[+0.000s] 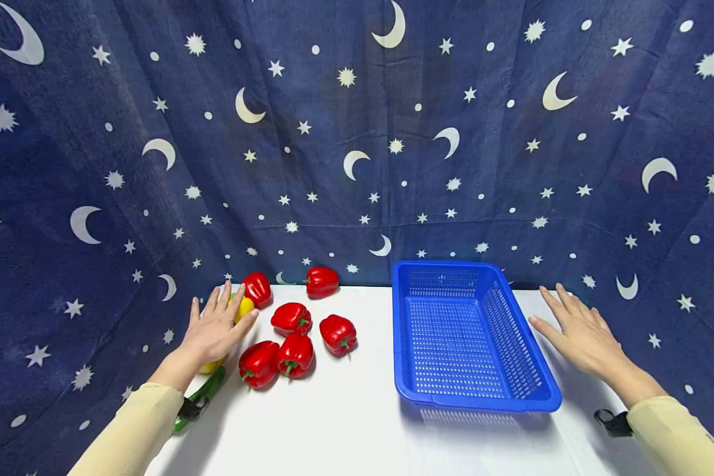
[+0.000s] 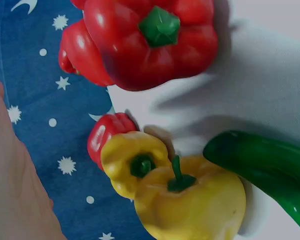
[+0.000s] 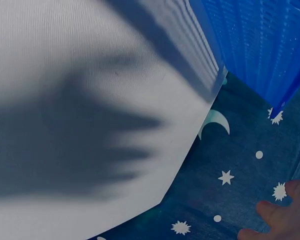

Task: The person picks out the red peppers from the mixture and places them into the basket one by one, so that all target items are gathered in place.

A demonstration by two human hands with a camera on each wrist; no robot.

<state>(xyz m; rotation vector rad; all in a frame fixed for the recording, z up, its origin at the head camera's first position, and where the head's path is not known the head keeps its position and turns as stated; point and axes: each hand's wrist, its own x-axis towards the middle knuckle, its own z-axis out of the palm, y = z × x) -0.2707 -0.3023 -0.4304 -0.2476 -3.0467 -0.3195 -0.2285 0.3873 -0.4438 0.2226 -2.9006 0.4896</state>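
Observation:
My left hand (image 1: 217, 334) hovers with spread fingers over the left side of the white table, holding nothing. Beneath and beside it lie yellow bell peppers (image 2: 205, 210), partly hidden by the hand in the head view, and a long dark green vegetable (image 2: 270, 170). Several red bell peppers (image 1: 294, 355) lie just right of that hand. On the right, my right hand (image 1: 589, 344) is held with fingers apart beside a blue plastic basket (image 1: 476, 400). Nothing is in its grasp, and its shadow falls on the tabletop. No items show inside the basket.
The white table (image 1: 357, 423) ends at the back against a dark blue curtain (image 1: 333, 178) printed with moons and stars. The curtain also runs along both sides. A black strap (image 1: 613, 423) shows at the right wrist.

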